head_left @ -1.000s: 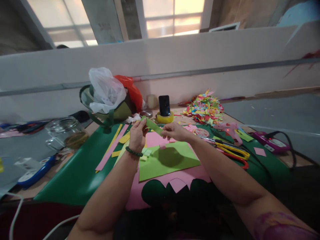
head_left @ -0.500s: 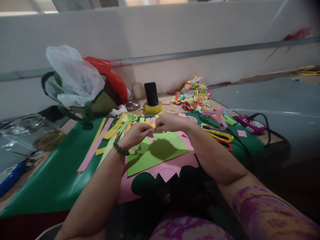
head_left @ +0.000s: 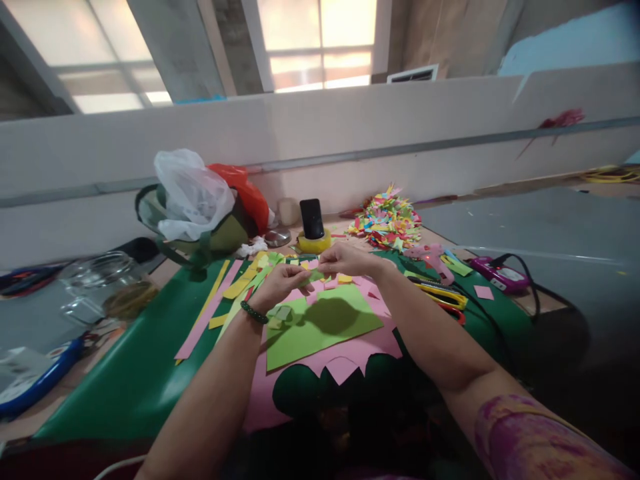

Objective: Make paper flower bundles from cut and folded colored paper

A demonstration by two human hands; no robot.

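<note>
One green strip (head_left: 315, 275) runs crosswise; left hand (head_left: 280, 283), right hand (head_left: 350, 261) pinch it.

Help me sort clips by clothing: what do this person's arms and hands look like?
The left hand and right hand are ungloved. A dark green beaded bracelet circles the left wrist; a mottled purple and orange sleeve covers the right upper arm.
</note>
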